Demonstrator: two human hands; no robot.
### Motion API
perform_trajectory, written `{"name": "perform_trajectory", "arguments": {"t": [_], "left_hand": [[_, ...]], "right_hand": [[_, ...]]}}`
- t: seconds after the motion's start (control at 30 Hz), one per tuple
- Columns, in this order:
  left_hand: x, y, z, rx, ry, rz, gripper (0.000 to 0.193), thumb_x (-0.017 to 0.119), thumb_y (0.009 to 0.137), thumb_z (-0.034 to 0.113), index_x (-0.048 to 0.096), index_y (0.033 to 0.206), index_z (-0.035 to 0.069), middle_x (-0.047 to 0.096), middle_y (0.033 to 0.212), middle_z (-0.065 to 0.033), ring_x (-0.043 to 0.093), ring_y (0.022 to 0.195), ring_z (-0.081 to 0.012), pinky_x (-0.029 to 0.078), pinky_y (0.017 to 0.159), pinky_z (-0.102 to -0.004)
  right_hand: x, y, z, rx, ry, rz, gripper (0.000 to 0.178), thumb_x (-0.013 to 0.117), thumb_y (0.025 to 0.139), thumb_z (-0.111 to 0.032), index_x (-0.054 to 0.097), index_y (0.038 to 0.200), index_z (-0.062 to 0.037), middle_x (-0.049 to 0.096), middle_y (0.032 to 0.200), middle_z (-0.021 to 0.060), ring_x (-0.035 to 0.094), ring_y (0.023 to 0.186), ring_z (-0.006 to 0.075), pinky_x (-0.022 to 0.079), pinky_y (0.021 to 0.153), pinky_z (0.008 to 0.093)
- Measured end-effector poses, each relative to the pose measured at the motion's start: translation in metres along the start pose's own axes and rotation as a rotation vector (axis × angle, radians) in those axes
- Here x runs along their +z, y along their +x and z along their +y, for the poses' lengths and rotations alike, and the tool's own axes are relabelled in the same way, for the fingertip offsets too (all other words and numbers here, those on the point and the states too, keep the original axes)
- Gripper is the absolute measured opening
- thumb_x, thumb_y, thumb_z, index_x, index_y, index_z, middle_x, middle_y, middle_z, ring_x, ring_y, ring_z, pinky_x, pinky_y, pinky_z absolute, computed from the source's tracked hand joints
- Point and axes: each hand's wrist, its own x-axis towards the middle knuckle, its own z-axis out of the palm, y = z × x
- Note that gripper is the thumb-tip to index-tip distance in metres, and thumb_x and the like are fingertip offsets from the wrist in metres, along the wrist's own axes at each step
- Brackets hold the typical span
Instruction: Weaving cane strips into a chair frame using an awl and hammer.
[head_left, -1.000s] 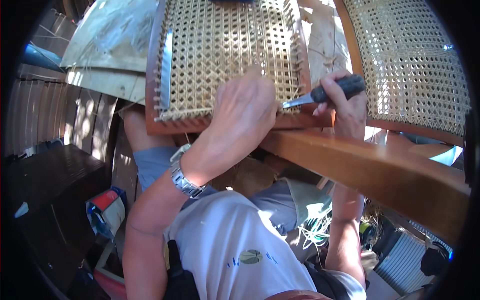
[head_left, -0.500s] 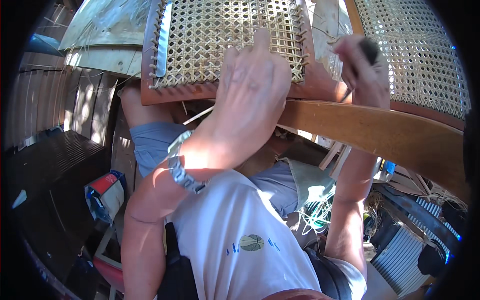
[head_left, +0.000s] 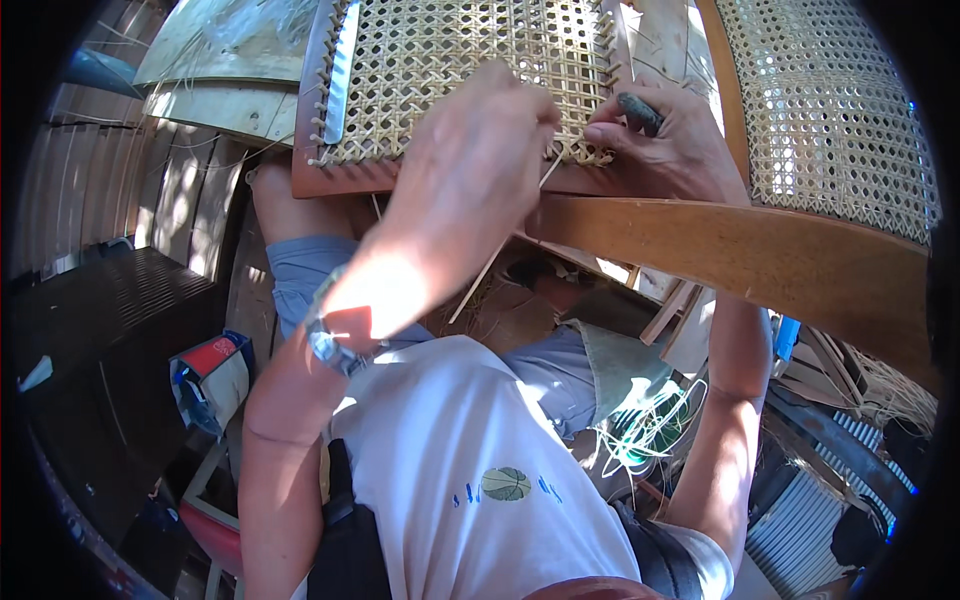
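Observation:
A cane-woven panel (head_left: 450,100) fills the wooden frame (head_left: 350,180) in front of me, with several short pegs along its sides. My left hand (head_left: 470,150), slightly blurred, hovers over its near part with fingers curled in; what they hold, if anything, is hidden. A pale cane strand (head_left: 485,275) slants down past that hand from the frame's near edge. At the near right corner my right hand (head_left: 675,145) is closed round a dark-handled awl (head_left: 640,113), the handle sticking up between thumb and fingers. Its thumb and fingertips are at the weave; the awl's tip is hidden.
A curved wooden rail (head_left: 730,245) runs from the frame to the right. Another cane panel (head_left: 840,110) stands at the far right. Plastic sheeting lies on the wooden board (head_left: 220,110) at left. Tangled strands (head_left: 650,425) hang by my lap; a dark cabinet (head_left: 110,360) stands left.
My right hand has moved left and inward with the awl, from above the rail to the frame's corner. My left hand's pointing finger has curled in, and the slanting cane strand now shows.

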Motion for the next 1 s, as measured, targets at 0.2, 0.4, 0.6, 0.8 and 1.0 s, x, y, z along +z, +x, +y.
{"name": "perform_trajectory", "arguments": {"t": [0.2,0.4,0.6,0.8,1.0], "left_hand": [[0.022,0.055,-0.016,0.082,-0.084,-0.202,0.024,0.069,0.090,0.017,0.074,0.108,0.002,0.072,0.098,-0.0175,0.071,0.086,-0.0300,0.055,0.079,-0.0375],[0.038,0.064,-0.011,-0.008,-0.374,-0.251,0.022,0.073,0.084,0.016,0.076,0.096,-0.003,0.073,0.077,-0.0178,0.073,0.072,-0.0253,0.056,0.072,-0.0366],[0.037,0.048,-0.008,-0.257,-0.713,-0.103,0.025,0.075,0.090,0.021,0.075,0.100,-0.002,0.073,0.078,-0.0081,0.068,0.070,-0.0087,0.053,0.060,-0.0229],[0.050,0.044,-0.013,-0.238,-0.454,-0.009,0.026,0.077,0.088,0.024,0.076,0.096,-0.001,0.072,0.074,-0.0094,0.066,0.064,-0.0120,0.053,0.060,-0.0276],[0.049,0.035,-0.015,-0.169,-0.222,0.087,0.028,0.077,0.083,0.029,0.077,0.084,0.001,0.070,0.073,-0.0146,0.069,0.065,-0.0251,0.053,0.064,-0.0367]], "right_hand": [[-0.018,-0.009,0.009,-0.089,-0.037,0.237,0.015,0.080,0.086,-0.015,0.070,0.089,-0.0043,0.064,0.081,-0.0019,0.056,0.071,0.0057,0.045,0.063,0.0230],[-0.031,-0.014,0.012,0.120,0.497,0.641,0.030,0.071,0.094,-0.035,0.072,0.091,-0.0054,0.063,0.075,-0.0024,0.050,0.063,0.0034,0.039,0.057,0.0167],[-0.024,-0.055,0.005,0.227,0.689,0.661,0.062,0.050,0.100,-0.061,0.073,0.089,-0.0049,0.060,0.069,0.0017,0.052,0.051,0.0071,0.037,0.047,0.0166],[0.010,-0.041,-0.006,0.164,0.582,0.620,0.023,0.077,0.091,-0.023,0.069,0.097,-0.0017,0.065,0.069,0.0058,0.061,0.053,0.0110,0.048,0.051,0.0202],[0.012,-0.040,-0.020,0.162,0.445,0.718,0.019,0.081,0.086,-0.016,0.071,0.092,-0.0007,0.068,0.071,0.0069,0.063,0.056,0.0106,0.049,0.052,0.0214]]}}
